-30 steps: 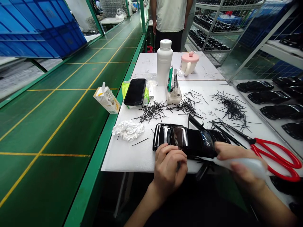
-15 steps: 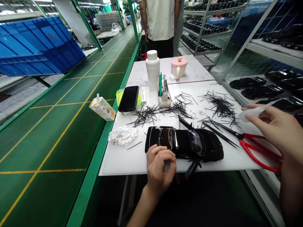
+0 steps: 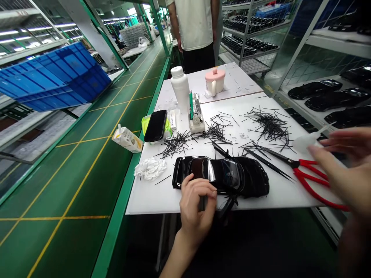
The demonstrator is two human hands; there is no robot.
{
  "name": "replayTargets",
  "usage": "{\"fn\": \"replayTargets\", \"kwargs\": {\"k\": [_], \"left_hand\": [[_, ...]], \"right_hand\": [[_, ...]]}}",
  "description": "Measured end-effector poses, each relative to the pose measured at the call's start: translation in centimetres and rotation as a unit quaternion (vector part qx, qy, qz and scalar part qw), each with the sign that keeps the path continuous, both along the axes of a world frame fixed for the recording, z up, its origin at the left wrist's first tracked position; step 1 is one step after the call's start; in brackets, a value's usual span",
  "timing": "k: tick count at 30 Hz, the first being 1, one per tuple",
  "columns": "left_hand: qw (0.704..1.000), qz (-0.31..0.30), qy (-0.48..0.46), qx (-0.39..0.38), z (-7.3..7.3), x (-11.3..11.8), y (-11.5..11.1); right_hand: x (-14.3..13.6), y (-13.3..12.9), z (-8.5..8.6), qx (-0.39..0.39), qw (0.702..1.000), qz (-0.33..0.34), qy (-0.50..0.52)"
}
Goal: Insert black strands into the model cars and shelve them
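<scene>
A glossy black model car with its doors spread open lies on the white table. Against its near side is my left hand, thumb and fingers pinched together; whatever is between the fingertips is too small to make out. My right hand, blurred, is at the right edge with its fingers apart, beside a small translucent white bottle with a thin nozzle. Red-handled scissors and black tweezers lie right of the car. Thin black strips are heaped behind it.
Crumpled tissue, a drink carton, a phone, a white bottle and a pink-lidded mug stand or lie around. A green conveyor runs left; racks of black cars stand right. A person stands beyond.
My right hand has let go of the small translucent bottle, which now stands on the table. The view has shifted slightly; my left hand stays at the car's near side.
</scene>
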State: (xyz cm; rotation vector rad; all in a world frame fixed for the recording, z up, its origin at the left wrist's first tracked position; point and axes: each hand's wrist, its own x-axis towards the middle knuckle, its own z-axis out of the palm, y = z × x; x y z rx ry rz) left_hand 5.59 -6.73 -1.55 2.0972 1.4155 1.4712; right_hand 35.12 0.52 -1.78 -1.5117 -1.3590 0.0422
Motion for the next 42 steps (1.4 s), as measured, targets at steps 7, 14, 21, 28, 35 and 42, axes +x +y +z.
{"fn": "replayTargets", "kwargs": {"k": [7,14,21,28,35,42], "left_hand": [[0.999,-0.032,-0.002,0.003,-0.4,-0.3,0.1],[0.999,-0.028,-0.013,0.010,-1.3,-0.7,-0.2],[0.998,-0.032,-0.050,-0.014,-1.1,-0.4,-0.2],[0.997,-0.015,-0.067,-0.047,-0.6,-0.1,-0.4],[0.992,-0.007,-0.079,-0.099,0.0,-0.1,-0.5],[0.993,-0.007,-0.075,-0.095,0.0,0.0,-0.6]], "right_hand": [[-5.2,-2.0,2.2,-0.066,0.935,0.322,-0.133],[-0.4,-0.9,-1.7,-0.269,0.917,0.172,-0.239],[-1.1,-1.0,0.3,-0.271,0.936,0.175,-0.140],[-6.9,-3.1,3.6,-0.172,0.894,0.292,0.292],[-10.1,-3.8,2.6,-0.170,0.835,0.440,0.283],[-10.4,-3.6,2.4,-0.197,0.837,0.434,0.268]]}}
